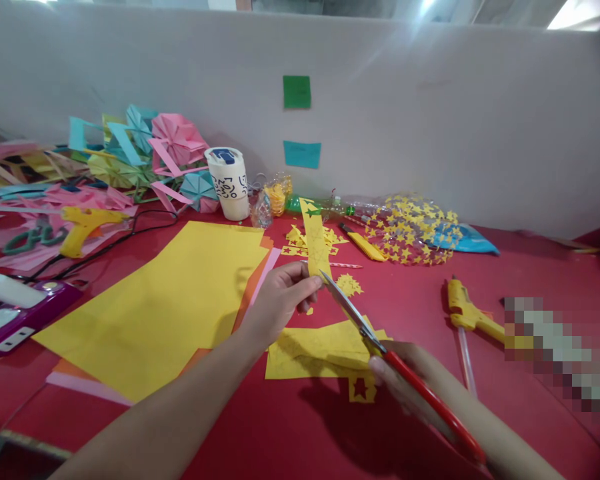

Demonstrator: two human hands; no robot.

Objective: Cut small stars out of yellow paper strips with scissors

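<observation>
My left hand pinches a narrow yellow paper strip that stands up above the table; a star-shaped hole shows near its top. In my right hand are red-handled scissors, their tip touching the strip's lower right edge. The blades look nearly closed. Below the hands lie larger yellow paper pieces and a scrap with a star cut out. Just beyond the scissors' tip is a small pile of yellow paper stars. More cut scraps lie behind the strip.
Stacked coloured paper spreads at left, beside a yellow glue gun and purple device. Behind are a white cup, a cutter knife and a star-covered clear plastic piece. Another glue gun lies right.
</observation>
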